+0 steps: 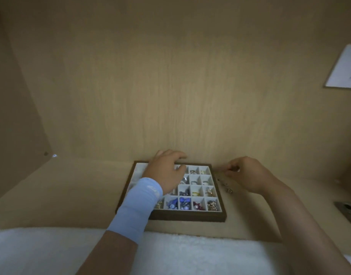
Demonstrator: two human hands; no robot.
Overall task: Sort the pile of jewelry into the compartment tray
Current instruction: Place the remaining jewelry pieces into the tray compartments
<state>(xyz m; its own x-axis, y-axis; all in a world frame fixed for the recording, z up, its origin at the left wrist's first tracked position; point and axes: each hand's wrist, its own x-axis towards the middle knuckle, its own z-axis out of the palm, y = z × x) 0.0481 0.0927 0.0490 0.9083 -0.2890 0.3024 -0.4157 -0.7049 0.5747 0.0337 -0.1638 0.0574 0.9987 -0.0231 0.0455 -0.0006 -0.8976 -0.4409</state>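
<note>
On the left, the bench (71, 185) runs back to a wooden wall, with a white towel (51, 251) along its near edge. The compartment tray (190, 216) sits at the middle of the bench, its far rim close to the wall and its sides square with the bench's edges. It looks about as wide as it is deep, so we read no long axis in it.

Our left grip (166, 171), a pale blue sleeve (139, 205) behind it, lies over the tray's far-left compartments. It is wide, the fingers loosely spread toward the far rim, and we see nothing held. The near row holds blue beads (180, 202), a red piece (197, 205) and gold pieces (212, 205).

Just beside the tray's right wall lie the loose pieces (227, 187), a short trail running far to near along that wall. Each is too small for us to tell which way it points. We judge them light, hard and slippery, with fine parts that could bend or snag, so each is best taken by a fingertip pinch on its solid body, one at a time.

Our right grip (248, 173) hovers by the tray's far-right corner, above that trail. It is narrow, the fingers curled toward the thumb. We cannot tell whether a piece sits between them.
</note>
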